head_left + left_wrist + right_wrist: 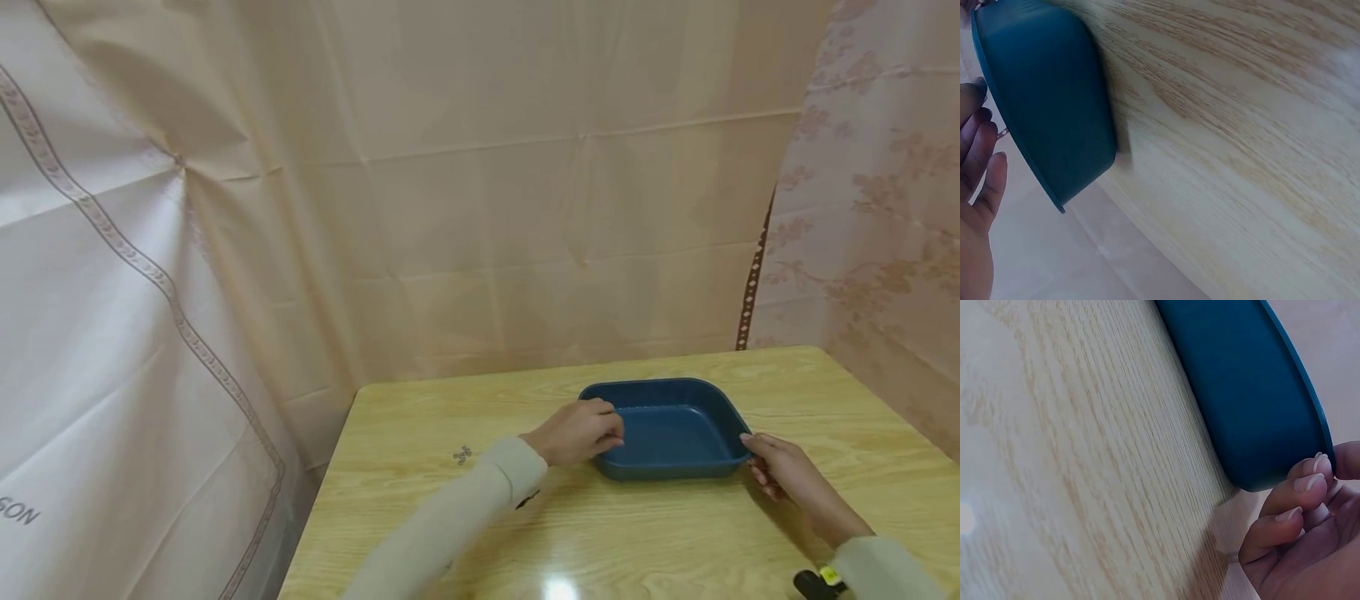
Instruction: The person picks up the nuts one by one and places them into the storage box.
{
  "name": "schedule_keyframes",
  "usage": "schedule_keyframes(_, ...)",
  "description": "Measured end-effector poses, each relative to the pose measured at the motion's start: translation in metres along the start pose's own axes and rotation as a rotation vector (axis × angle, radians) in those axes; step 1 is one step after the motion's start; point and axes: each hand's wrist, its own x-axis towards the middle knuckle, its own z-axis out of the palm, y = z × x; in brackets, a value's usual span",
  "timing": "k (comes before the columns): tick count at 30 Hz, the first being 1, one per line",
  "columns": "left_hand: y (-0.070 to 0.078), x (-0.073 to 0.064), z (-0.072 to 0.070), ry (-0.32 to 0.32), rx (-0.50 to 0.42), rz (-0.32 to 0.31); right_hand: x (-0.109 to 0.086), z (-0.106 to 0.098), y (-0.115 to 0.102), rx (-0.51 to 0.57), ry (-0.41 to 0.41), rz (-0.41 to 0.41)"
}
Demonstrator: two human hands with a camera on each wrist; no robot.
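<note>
A blue rectangular tray (667, 472) with raised walls and rounded corners sits on the wooden table. My left hand (577, 432) is over the tray's left side, its fingers bent. In the left wrist view the fingers (985, 162) are beside the tray's rim; whether they hold something small is hidden. At the right corner, my right hand (780, 471) grips the rim between thumb and fingers. The right wrist view shows its curled fingers (1285, 497) under the rim. To the left lies a cluster of small grey metal pieces (462, 454), too small to identify.
The pale wooden table (405, 517) ends at a curtain-like cloth (480, 250) behind. More cloth hangs on the left and right sides. A black item with a yellow label (829, 575) is by the right sleeve, and a small dark piece (527, 498) is near the left sleeve.
</note>
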Motion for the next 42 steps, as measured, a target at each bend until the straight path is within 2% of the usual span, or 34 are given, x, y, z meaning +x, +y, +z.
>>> schedule_keyframes(7,0.001,0.005,0.007,-0.057,-0.006,0.005,0.0,0.0,0.001,0.006,-0.002,0.005)
schedule_keyframes(19,0.005,0.011,0.014,-0.071,0.038,-0.008,0.001,0.002,0.001,0.008,0.003,-0.01)
schedule_keyframes(33,0.011,0.019,0.019,-0.096,0.058,0.012,0.001,0.001,0.002,-0.012,-0.003,0.003)
schedule_keyframes(42,0.013,0.02,0.017,-0.086,0.045,0.025,0.001,0.001,0.002,0.001,0.005,-0.005)
